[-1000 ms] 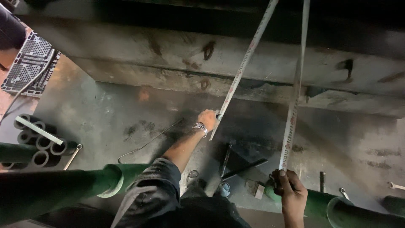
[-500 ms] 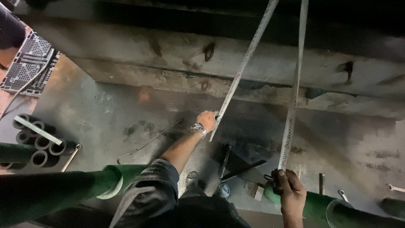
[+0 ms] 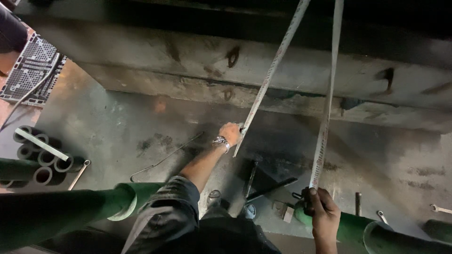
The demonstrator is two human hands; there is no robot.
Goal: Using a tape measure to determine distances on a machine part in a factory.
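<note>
Your left hand (image 3: 230, 133) is stretched out ahead of you, its grip pinched on the lower end of one run of the measuring tape (image 3: 273, 70). That run climbs up and to the right from the grip and leaves the top of the view. Your right hand (image 3: 324, 214) sits close to your body, clenched around the tape's other run just where it meets the dark case, which your fingers mostly hide. This second run (image 3: 326, 113) rises almost straight above that grip and also leaves the view at the top. Where the two runs join or turn cannot be seen.

Just below and right of your right grip lies a green pipe (image 3: 372, 233); another green pipe (image 3: 70, 214) reaches in from the left under your left sleeve. Beneath the left grip, on the stained concrete floor (image 3: 117, 127), lie a bent wire (image 3: 160, 162) and some dark tools. A stack of short pipe ends (image 3: 40, 160) sits far to its left.

The tape looks taut, so the likeliest trouble is slippage. If your left pinch loosens, the free end could whip back toward the case and your right fingers. A twist in either run could kink the blade. Your left arm is reaching far over a cluttered floor, so leaning further could cost you your balance.
</note>
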